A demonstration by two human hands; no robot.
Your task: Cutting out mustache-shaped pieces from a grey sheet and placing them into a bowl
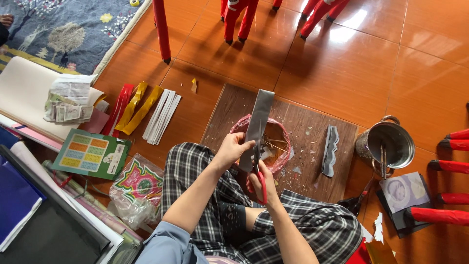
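The person sits on the floor in plaid trousers [303, 230], legs folded near the camera. The right hand [260, 180] is closed through the red handles of a pair of scissors [259, 171], whose blades point away and meet the lower end of a long grey strip of paper [257, 122]. The left hand [233, 146] pinches that strip at its left edge, fingers [243, 143] curled shut on it, so the strip stands tilted up over the lap.

Just beyond the hands lies a wooden board [312, 127] on the orange tiled floor [342, 68]. On it sits a pink plastic bag [281, 134], open, with paper scraps and thin sticks inside. To the right on the board lies a stack of cut grey pieces [330, 149] with wavy edges. Further right, off the board, stands a metal pot [388, 142].

To the left on the floor lie red, yellow and white paper strips [144, 110] side by side, with a green printed card [90, 154] nearer. Far off, red stick legs [237, 19] stand on the tiles beside a blue patterned rug [63, 29].
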